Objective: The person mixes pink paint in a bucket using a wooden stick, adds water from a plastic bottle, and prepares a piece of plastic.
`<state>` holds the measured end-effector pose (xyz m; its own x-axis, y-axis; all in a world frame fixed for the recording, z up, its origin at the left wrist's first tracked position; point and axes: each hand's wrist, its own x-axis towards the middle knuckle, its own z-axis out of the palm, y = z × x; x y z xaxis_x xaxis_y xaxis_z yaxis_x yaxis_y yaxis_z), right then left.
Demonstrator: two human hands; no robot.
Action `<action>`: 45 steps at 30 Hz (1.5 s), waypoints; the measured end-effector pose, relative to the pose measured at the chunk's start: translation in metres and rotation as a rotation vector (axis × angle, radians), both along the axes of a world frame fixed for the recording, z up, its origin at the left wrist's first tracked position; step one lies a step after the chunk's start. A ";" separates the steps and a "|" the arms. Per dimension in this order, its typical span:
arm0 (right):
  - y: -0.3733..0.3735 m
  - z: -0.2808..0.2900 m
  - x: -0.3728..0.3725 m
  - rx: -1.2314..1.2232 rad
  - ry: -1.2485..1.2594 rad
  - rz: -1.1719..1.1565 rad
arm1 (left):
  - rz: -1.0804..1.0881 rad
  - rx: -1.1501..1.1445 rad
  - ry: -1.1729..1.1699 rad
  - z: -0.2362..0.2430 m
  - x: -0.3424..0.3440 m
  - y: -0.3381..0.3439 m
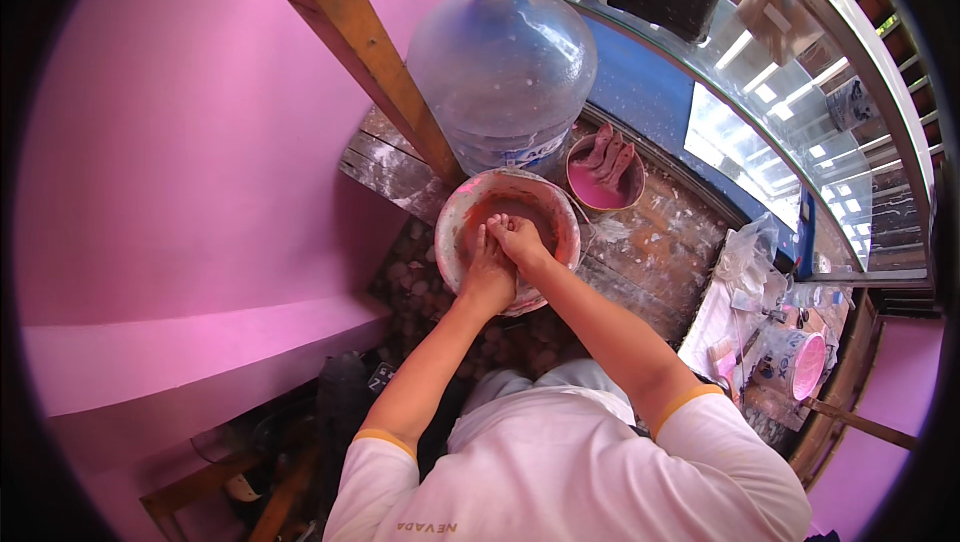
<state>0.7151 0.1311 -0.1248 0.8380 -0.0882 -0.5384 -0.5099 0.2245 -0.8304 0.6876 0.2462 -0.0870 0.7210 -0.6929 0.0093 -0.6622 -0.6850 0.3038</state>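
Both my hands meet over a round white bucket (pixel 452 227) stained with pink and red, which holds murky reddish-brown liquid. My left hand (pixel 487 275) lies with its fingers stretched forward. Against its inner side, my right hand (pixel 518 243) presses with bent fingers, closed over part of the left hand. Some of the fingers hide one another, and no tool shows between them. Just beyond the bucket to the right sits a small bowl (pixel 582 189) of bright pink paint. Several pink-coated, elongated pieces (pixel 608 157) stick up from it; their kind is unclear.
Behind the bucket stands a large clear water jug (pixel 500 62). A wooden post (pixel 375 52) slants down beside the pink wall (pixel 200 142). Paint-spattered boards (pixel 655 262) extend right, toward a glass-fronted case (pixel 780 102). A tipped pink-stained paint pail (pixel 790 362) lies at far right.
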 end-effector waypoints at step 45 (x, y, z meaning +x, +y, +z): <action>-0.002 0.043 -0.025 -1.314 -0.978 0.691 | 1.192 -1.345 1.519 -0.006 0.045 -0.007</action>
